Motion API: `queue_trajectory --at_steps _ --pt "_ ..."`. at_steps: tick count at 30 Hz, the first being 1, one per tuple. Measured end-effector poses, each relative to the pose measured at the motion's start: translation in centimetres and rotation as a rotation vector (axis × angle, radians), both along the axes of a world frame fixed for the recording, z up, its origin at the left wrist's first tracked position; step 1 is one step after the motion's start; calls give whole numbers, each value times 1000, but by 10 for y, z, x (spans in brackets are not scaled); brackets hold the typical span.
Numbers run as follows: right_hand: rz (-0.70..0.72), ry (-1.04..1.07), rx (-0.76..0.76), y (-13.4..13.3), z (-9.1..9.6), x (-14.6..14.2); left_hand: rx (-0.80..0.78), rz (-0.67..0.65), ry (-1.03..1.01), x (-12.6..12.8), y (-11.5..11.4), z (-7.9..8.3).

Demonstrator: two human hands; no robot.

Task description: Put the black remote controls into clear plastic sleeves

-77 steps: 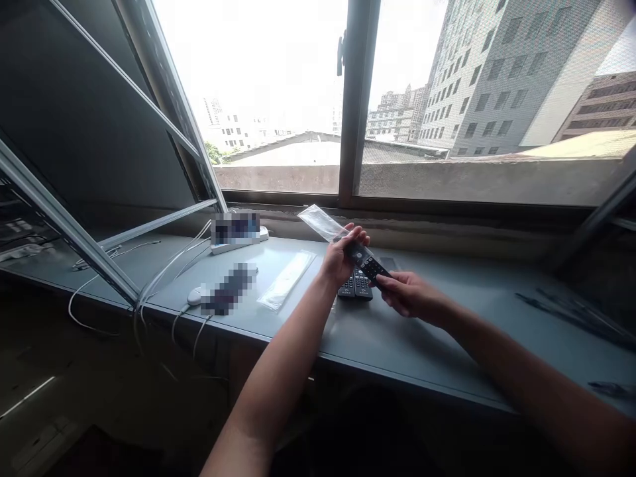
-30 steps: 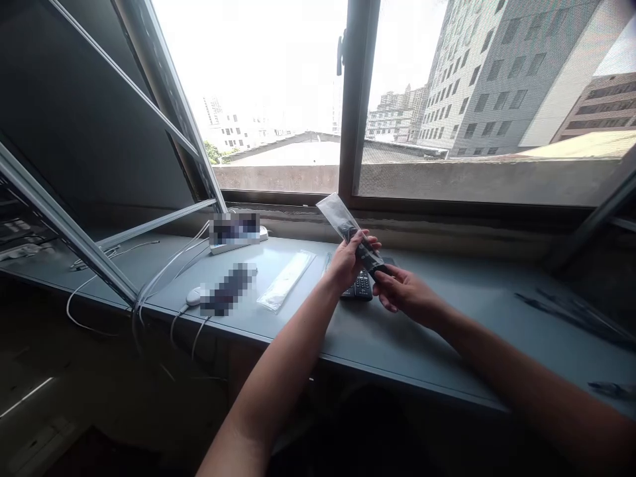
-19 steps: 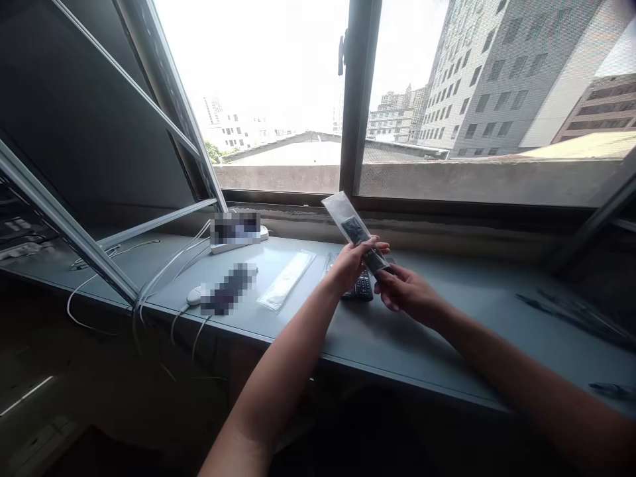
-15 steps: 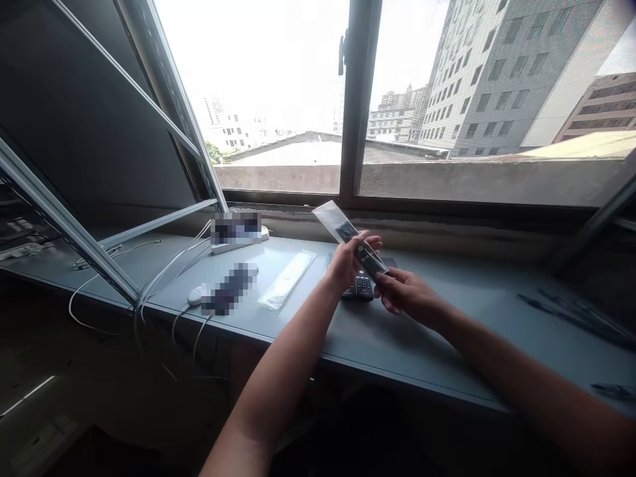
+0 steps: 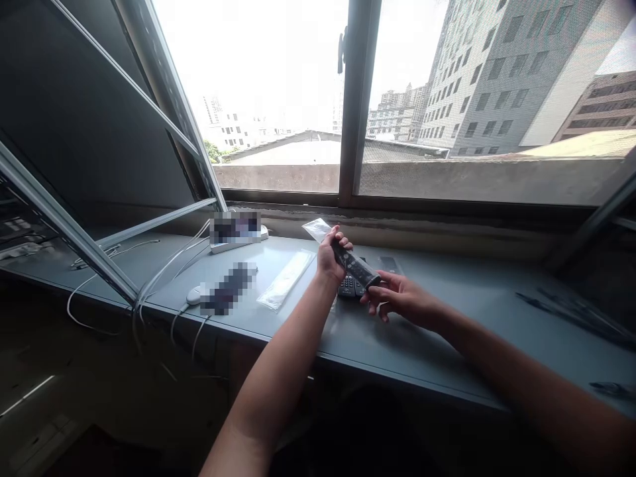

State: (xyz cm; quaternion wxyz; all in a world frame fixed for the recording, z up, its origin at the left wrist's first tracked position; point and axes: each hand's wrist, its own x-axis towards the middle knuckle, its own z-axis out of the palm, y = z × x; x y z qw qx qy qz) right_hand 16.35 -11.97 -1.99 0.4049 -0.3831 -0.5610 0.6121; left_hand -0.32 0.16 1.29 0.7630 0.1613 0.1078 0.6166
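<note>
Grey and long, the surface [image 5: 447, 311] runs beneath a wide window [image 5: 358, 99] that looks out on pale city blocks; a slanted metal frame [image 5: 64, 225] leans over its left end, with white cables [image 5: 159, 278] trailing down from it; just above the middle of the surface the left hand [image 5: 328, 255] is curled around the upper part of a black remote [image 5: 355, 266] that sits inside a clear plastic sleeve [image 5: 318, 230], the empty end of the sleeve sticking out past the fingers toward the window; the right hand [image 5: 397, 298] pinches the lower end of the same remote between thumb and fingertips, its other fingers loosely bent; the remote lies tilted, its far end higher and to the left, held clear of the surface; directly below it another dark remote [image 5: 350, 286] lies flat on the surface, partly hidden by the hands; a second clear sleeve [image 5: 287, 280] lies flat to the left, near a white mouse [image 5: 195, 295]; a white power strip [image 5: 236, 242] rests by the window sill.
</note>
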Motion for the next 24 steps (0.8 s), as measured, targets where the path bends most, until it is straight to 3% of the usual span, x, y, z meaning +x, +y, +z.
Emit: queue_trajectory --at_steps 16,24 --pt "-161 -97 32 5 -2 -3 89 -220 -33 17 -8 -12" --pt "-167 -112 28 3 0 -5 113 -278 102 19 -18 -7"
